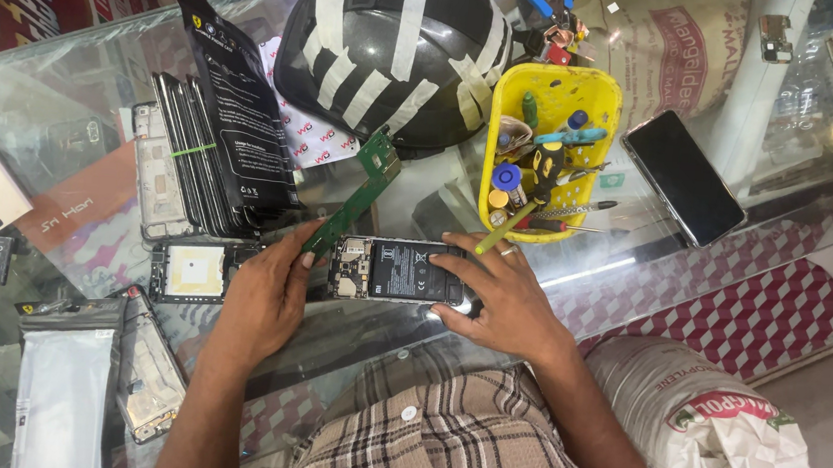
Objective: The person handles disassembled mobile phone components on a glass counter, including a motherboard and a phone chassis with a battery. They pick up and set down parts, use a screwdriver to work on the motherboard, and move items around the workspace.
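An opened phone [395, 270] with its back off lies on the glass counter [635, 263], its black battery showing. My right hand [496, 296] grips the phone's right end and also holds a yellow-handled tool [505, 229] that points up and right. My left hand [265, 296] pinches the lower end of a long green circuit board [355, 194], which slants up to the right just left of the phone.
A yellow tray [603, 110] of screwdrivers stands behind the phone, next to a taped black helmet [393, 46]. A dark phone [683, 177] lies at right. Stacked phone frames [187, 159], a black packet [242, 108] and loose parts crowd the left. A white sack [720, 441] sits low right.
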